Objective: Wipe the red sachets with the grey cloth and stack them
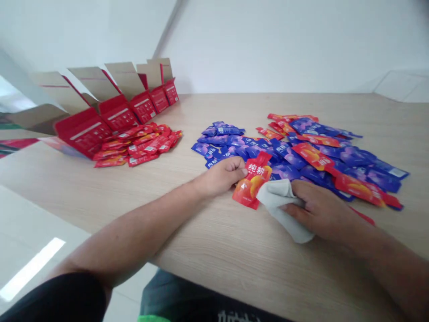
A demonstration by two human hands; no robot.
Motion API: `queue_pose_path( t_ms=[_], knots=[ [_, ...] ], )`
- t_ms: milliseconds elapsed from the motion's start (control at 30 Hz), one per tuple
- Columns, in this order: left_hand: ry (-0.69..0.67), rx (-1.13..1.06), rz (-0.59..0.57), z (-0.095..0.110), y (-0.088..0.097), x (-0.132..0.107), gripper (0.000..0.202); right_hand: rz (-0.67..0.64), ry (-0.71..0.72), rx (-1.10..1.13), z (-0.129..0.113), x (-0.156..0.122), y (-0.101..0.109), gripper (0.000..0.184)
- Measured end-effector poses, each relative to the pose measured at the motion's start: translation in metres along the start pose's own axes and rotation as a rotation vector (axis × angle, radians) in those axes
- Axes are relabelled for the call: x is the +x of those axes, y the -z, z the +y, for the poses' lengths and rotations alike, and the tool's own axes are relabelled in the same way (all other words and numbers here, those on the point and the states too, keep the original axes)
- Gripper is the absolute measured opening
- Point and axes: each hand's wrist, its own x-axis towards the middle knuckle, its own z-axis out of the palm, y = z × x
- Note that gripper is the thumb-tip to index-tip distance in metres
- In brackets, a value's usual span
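My left hand (pixel 225 175) pinches the edge of a red pouch (pixel 250 181) printed with orange fruit, its printed side facing me and its narrow neck pointing up and away. In my right hand (pixel 318 208) is a folded pale grey cloth (pixel 283 208), gripped between thumb and fingers, its corner close against the pouch's right side. Just beyond both hands spreads a heap of purple pouches (pixel 284 154), with several red pouches (pixel 313 156) lying over its right part.
To the left lies a pile of red pouches (pixel 144 145). Behind it, several open red cartons (pixel 117 112) stand in a slanting row, brown flaps raised. The wooden table (pixel 208 232) ends at a near edge by my lap, and a white wall (pixel 284 44) rises behind.
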Motion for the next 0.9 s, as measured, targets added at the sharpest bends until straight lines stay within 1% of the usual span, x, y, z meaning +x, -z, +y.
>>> queue_pose_path(
  t_ms=[100, 167, 233, 333, 433, 500, 567, 600, 667, 733, 800, 833, 900],
  knots=[
    [-0.043, 0.151, 0.119, 0.013, 0.036, -0.004, 0.027, -0.014, -0.005, -0.010, 0.000, 0.001, -0.003, 0.021],
    [-0.042, 0.288, 0.213, 0.017, 0.063, -0.011, 0.026, -0.026, -0.018, -0.014, -0.002, 0.000, -0.004, 0.020],
    [0.000, 0.541, 0.405, 0.018, 0.093, -0.020, 0.025, -0.024, -0.025, -0.011, -0.001, 0.000, -0.006, 0.021],
    [0.044, 0.696, 0.581, 0.024, 0.144, -0.036, 0.019, -0.035, -0.019, 0.016, 0.004, 0.000, -0.009, 0.024],
    [0.098, 0.848, 0.759, 0.040, 0.197, -0.048, 0.016, -0.070, -0.019, 0.035, 0.008, 0.001, -0.011, 0.028],
    [0.132, 0.945, 0.857, 0.055, 0.230, -0.050, 0.015, -0.083, -0.015, 0.042, 0.008, 0.001, -0.012, 0.028],
    [0.151, 1.028, 0.942, 0.068, 0.256, -0.048, 0.012, -0.090, -0.014, 0.047, 0.007, 0.002, -0.012, 0.029],
    [0.149, 1.069, 0.968, 0.073, 0.266, -0.047, 0.009, -0.092, -0.017, 0.049, 0.006, 0.002, -0.011, 0.028],
    [0.129, 1.146, 1.010, 0.079, 0.279, -0.045, 0.008, -0.095, -0.024, 0.046, 0.006, 0.002, -0.010, 0.027],
    [0.096, 1.211, 1.045, 0.080, 0.283, -0.044, 0.018, -0.094, -0.024, 0.030, 0.006, 0.002, -0.010, 0.026],
    [0.050, 1.293, 1.070, 0.078, 0.278, -0.046, 0.028, -0.095, -0.017, 0.005, 0.006, 0.002, -0.009, 0.024],
    [0.022, 1.336, 1.071, 0.077, 0.273, -0.047, 0.031, -0.094, -0.013, -0.004, 0.006, 0.001, -0.009, 0.023],
    [-0.034, 1.400, 1.037, 0.074, 0.255, -0.050, 0.032, -0.087, -0.004, -0.011, 0.005, 0.001, -0.008, 0.021]
  ],
)
